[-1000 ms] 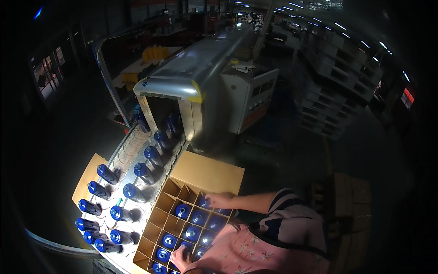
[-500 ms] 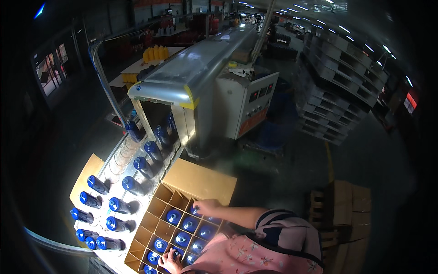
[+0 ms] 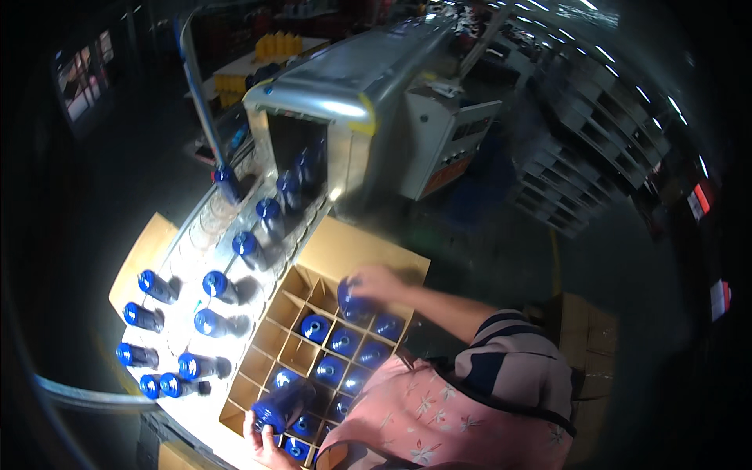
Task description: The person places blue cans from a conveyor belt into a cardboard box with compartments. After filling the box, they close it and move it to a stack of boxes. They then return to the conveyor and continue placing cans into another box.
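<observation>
A divided cardboard carton (image 3: 368, 249) holds several blue bottles (image 3: 344, 341) standing upright in its cells, while some cells along its left side have no bottle. At its near left part, my left hand (image 3: 270, 450) is closed on a tilted blue bottle (image 3: 283, 406), above the dividers. My right hand (image 3: 379, 282), blurred, is closed around the upper part of another blue bottle (image 3: 354, 302) at the far right cells. How deep that bottle sits in its cell I cannot tell. The right fingers are partly hidden.
Left of the carton, several blue bottles (image 3: 155, 287) stand on a bright conveyor table (image 3: 182, 325). More come from a metal tunnel machine (image 3: 313, 102). A control cabinet (image 3: 446, 141) stands right of it, with stacked pallets (image 3: 564, 180) beyond. Cardboard (image 3: 587, 345) lies at the right.
My left hand has lifted a bottle from among the cells and tilted it leftward. The bottle at my right hand shows more of its body and sits higher. The whole view has shifted.
</observation>
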### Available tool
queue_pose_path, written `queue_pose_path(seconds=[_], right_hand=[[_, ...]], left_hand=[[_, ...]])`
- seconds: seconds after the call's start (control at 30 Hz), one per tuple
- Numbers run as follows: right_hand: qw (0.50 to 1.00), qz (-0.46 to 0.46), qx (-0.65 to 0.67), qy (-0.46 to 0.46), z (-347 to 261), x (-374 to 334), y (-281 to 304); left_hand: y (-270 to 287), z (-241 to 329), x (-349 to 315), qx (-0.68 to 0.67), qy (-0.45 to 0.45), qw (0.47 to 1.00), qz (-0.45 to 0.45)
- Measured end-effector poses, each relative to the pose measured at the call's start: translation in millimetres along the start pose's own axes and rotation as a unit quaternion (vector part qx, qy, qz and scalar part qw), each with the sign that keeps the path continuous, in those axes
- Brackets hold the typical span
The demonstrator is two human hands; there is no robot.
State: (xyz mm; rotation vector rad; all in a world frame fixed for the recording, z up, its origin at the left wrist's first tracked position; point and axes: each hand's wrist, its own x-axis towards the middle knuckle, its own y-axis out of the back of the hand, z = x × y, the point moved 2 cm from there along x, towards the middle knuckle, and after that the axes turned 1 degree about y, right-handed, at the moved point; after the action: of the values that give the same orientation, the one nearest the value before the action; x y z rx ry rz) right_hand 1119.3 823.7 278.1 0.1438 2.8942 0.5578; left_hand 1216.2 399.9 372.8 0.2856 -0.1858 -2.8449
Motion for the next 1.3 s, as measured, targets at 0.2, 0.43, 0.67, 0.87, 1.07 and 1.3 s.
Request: queue_pose_path(seconds=[0.2,0.43,0.67,0.87,1.07,1.3], right_hand=[[0.977,0.109,0.112,0.148,-131.6,75.7,51.4],[0.934,0.054,0.196,0.293,-222.3,284.5,-67.5],[0.977,0.044,0.035,0.205,-176.7,476.1,-264.1],[0.987,-0.005,-0.124,0.100,-133.7,525.7,-373.8],[0.953,-0.155,0.207,0.157,-140.3,491.1,-327.5],[0.993,-0.063,0.066,0.074,-75.1,371.4,-171.4]], left_hand=[[53.6,5.8,17.0,-0.027,-0.046,0.997,0.063],[96.9,46.1,11.8,-0.013,-0.115,0.981,0.157],[118.1,90.7,13.3,0.102,-0.101,0.935,0.324],[136.0,126.7,90.5,0.164,-0.155,0.910,0.349],[116.1,129.0,289.5,0.091,-0.267,0.937,0.205],[54.9,34.4,534.1,0.123,-0.186,0.968,0.116]])
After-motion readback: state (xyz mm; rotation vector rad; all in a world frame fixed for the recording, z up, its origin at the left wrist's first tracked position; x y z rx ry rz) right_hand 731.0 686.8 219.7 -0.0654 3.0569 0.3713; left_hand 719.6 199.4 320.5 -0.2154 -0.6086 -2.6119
